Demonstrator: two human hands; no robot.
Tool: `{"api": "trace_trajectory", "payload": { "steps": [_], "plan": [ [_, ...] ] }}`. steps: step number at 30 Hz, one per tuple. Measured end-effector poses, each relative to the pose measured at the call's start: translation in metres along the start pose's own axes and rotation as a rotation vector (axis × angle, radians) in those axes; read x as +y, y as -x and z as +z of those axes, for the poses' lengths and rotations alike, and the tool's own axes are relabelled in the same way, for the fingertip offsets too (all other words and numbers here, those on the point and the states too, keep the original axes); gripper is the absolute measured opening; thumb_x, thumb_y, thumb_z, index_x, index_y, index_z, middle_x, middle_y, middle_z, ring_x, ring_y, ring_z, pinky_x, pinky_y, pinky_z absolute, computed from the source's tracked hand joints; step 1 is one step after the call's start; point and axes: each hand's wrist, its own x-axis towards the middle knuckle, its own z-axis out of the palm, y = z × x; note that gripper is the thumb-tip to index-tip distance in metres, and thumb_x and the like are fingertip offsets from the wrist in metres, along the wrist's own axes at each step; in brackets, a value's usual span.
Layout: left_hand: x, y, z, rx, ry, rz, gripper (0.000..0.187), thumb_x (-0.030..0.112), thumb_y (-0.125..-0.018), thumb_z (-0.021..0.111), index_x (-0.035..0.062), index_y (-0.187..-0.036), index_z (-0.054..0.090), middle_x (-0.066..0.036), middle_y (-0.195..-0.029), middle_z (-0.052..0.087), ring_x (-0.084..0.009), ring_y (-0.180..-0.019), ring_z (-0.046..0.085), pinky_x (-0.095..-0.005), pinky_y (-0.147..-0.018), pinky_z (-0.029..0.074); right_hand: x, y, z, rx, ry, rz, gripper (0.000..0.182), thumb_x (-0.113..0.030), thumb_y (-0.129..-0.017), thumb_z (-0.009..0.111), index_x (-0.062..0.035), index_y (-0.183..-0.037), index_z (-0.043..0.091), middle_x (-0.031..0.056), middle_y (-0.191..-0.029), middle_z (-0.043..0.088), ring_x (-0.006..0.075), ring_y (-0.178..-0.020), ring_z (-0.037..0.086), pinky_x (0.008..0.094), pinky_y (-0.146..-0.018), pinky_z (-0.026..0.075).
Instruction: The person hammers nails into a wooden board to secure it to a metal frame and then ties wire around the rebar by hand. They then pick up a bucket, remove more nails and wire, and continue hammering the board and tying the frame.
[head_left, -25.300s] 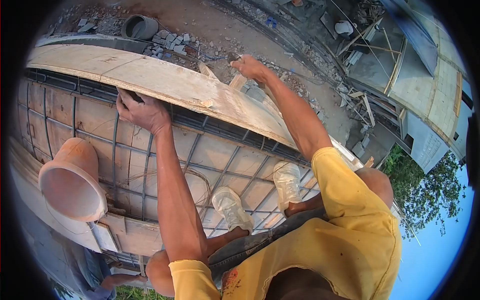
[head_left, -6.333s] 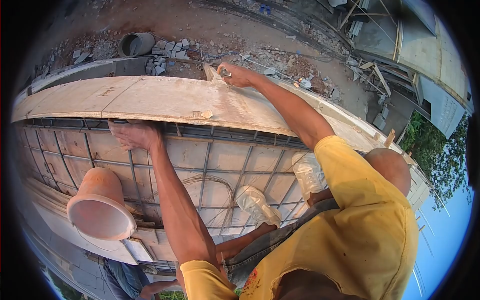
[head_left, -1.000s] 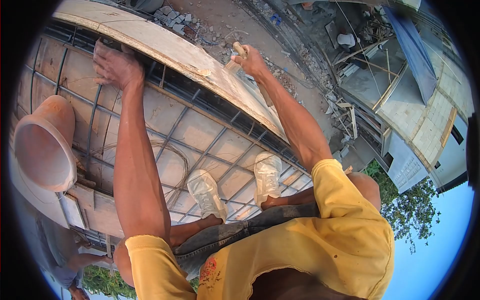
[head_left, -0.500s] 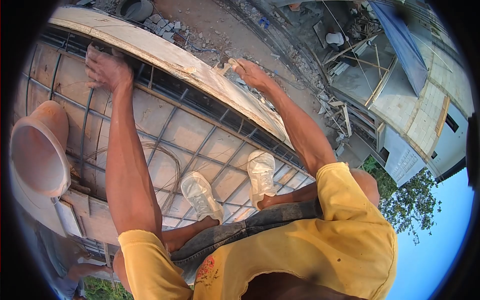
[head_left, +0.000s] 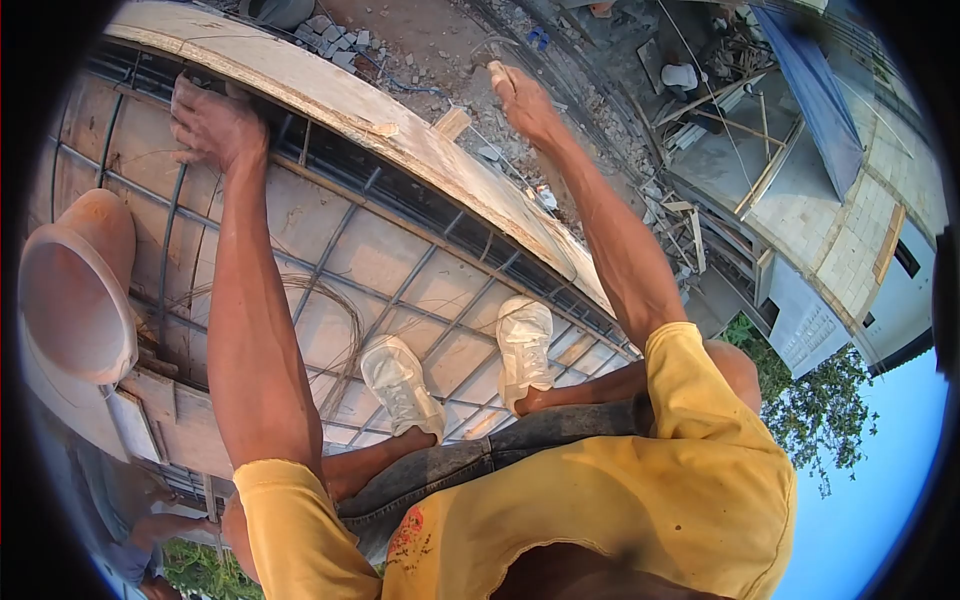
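My left hand (head_left: 218, 125) is at the inner edge of the long plywood panel (head_left: 300, 88), its bent fingers closed over the top rebar (head_left: 345, 202) of the steel cage. Part of its thumb is hidden under the panel's edge. Beyond the panel's outer side, my right hand (head_left: 522, 103) is raised, closed round the pale wooden handle of a hammer (head_left: 495, 68). The hammer's head is smeared by motion. A short wooden block (head_left: 452, 124) sticks out from the panel's outer edge, below and left of my right hand.
My shoes (head_left: 524, 340) stand on the rebar grid over boards. Loose tie wire (head_left: 350, 325) lies by my left foot. An orange pipe (head_left: 80, 300) stands at left. Below lie rubble (head_left: 335, 42) and timber; one person (head_left: 680, 78) is far off, another (head_left: 160, 525) lower left.
My right hand has risen up and to the right with the hammer, away from the panel, baring the wooden block. My left hand stays nearly in place.
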Motion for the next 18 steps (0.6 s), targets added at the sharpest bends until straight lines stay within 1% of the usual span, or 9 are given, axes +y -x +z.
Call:
{"api": "trace_trajectory", "payload": {
  "steps": [2,5,6,7,9,11,14,17,18],
  "plan": [
    [-0.004,0.001,0.003,-0.002,-0.02,0.01,0.067,0.034,-0.093,0.067,0.0124,-0.149,0.037,-0.013,-0.15,0.044,-0.0393,-0.144,0.033,-0.0735,-0.11,0.021,-0.023,0.002,-0.018,0.15,-0.118,0.124,0.047,-0.038,-0.102,0.044,-0.006,-0.136,0.054,0.0277,-0.126,0.062,0.0429,-0.117,0.059,0.0488,-0.1,0.045],
    [-0.003,0.001,-0.001,-0.027,-0.03,-0.004,0.068,0.034,-0.093,0.067,0.0125,-0.149,0.037,-0.012,-0.151,0.043,-0.0382,-0.144,0.034,-0.0729,-0.111,0.022,0.032,0.0,0.034,0.027,0.1,-0.128,0.048,-0.038,-0.102,0.045,-0.0057,-0.138,0.052,0.0275,-0.123,0.063,0.0433,-0.115,0.06,0.0493,-0.098,0.045],
    [0.001,-0.001,-0.001,-0.037,-0.031,-0.006,0.068,0.035,-0.093,0.067,0.0126,-0.149,0.037,-0.012,-0.151,0.043,-0.0379,-0.144,0.034,-0.0726,-0.111,0.022,0.03,0.006,0.035,-0.145,0.241,-0.021,0.051,-0.039,-0.102,0.045,-0.0047,-0.139,0.051,0.0268,-0.122,0.064,0.0434,-0.114,0.061,0.0504,-0.097,0.045],
    [0.005,-0.005,0.003,-0.005,-0.02,0.002,0.068,0.035,-0.093,0.067,0.0127,-0.149,0.037,-0.011,-0.151,0.044,-0.0378,-0.144,0.034,-0.0725,-0.111,0.022,0.035,-0.004,0.026,-0.097,0.198,-0.093,0.051,-0.039,-0.102,0.045,-0.004,-0.139,0.05,0.027,-0.121,0.064,0.0429,-0.114,0.061,0.0502,-0.097,0.045],
    [-0.005,-0.003,0.009,0.036,-0.044,0.008,0.067,0.036,-0.093,0.068,0.013,-0.149,0.038,-0.011,-0.15,0.044,-0.0377,-0.143,0.036,-0.0723,-0.11,0.022,0.054,-0.013,0.018,-0.05,0.1,-0.223,0.052,-0.038,-0.102,0.046,-0.0026,-0.141,0.048,0.0274,-0.119,0.065,0.0421,-0.113,0.061,0.0498,-0.096,0.045],
    [-0.005,-0.001,0.006,0.042,-0.033,0.029,0.067,0.035,-0.092,0.068,0.0124,-0.148,0.039,-0.012,-0.149,0.046,-0.0382,-0.142,0.037,-0.0724,-0.11,0.023,0.018,0.009,0.004,0.101,-0.159,0.071,0.047,-0.036,-0.103,0.046,-0.0006,-0.133,0.052,0.0244,-0.113,0.066,0.0392,-0.108,0.063,0.0477,-0.093,0.047],
    [-0.002,0.0,0.003,-0.004,-0.037,0.002,0.068,0.034,-0.092,0.068,0.0121,-0.149,0.038,-0.011,-0.15,0.044,-0.0383,-0.142,0.036,-0.0724,-0.11,0.023,-0.008,0.007,0.005,0.432,-0.276,0.208,0.044,-0.035,-0.103,0.046,0.0008,-0.127,0.056,0.0216,-0.108,0.068,0.0374,-0.102,0.065,0.0465,-0.088,0.048],
    [0.004,-0.004,0.002,-0.004,-0.007,0.007,0.069,0.032,-0.092,0.069,0.0119,-0.149,0.037,-0.011,-0.151,0.043,-0.0385,-0.143,0.035,-0.0726,-0.11,0.022,0.056,-0.005,0.053,0.045,0.253,-0.312,0.037,-0.032,-0.105,0.044,0.0014,-0.119,0.053,0.0195,-0.094,0.066,0.035,-0.085,0.066,0.0471,-0.075,0.049],
    [0.006,-0.005,0.003,0.014,0.0,-0.002,0.069,0.032,-0.092,0.069,0.0118,-0.149,0.037,-0.011,-0.151,0.043,-0.0387,-0.143,0.034,-0.0727,-0.11,0.022,0.047,-0.017,0.04,0.056,0.156,-0.248,0.037,-0.033,-0.105,0.044,0.0014,-0.118,0.053,0.02,-0.094,0.066,0.0352,-0.084,0.066,0.0475,-0.075,0.049]
  ]
}}
